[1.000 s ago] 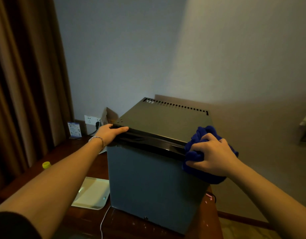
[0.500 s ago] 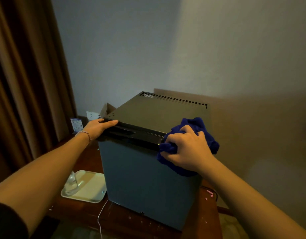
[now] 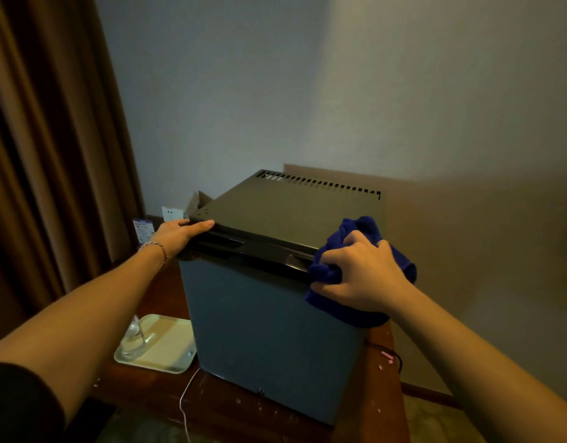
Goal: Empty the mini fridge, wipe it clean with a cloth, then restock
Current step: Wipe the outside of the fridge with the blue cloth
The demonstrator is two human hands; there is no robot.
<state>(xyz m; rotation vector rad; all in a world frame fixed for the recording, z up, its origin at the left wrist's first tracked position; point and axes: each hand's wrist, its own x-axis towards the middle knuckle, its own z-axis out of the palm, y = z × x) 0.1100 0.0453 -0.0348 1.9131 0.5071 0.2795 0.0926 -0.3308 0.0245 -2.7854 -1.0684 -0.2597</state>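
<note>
Blue bunched cloth [image 3: 355, 238] sits crumpled under the right hand [image 3: 363, 273], whose fingers are curled tight around it, pressing it on the near right top corner of the dark boxy mini fridge [image 3: 275, 302]. That fridge stands closed on a brown wooden table [image 3: 379, 394]. At its near left top corner the left hand [image 3: 176, 233] lies flat, fingers stretched along the edge, gripping nothing. Left of the fridge rests a pale rectangular tray [image 3: 167, 343].
</note>
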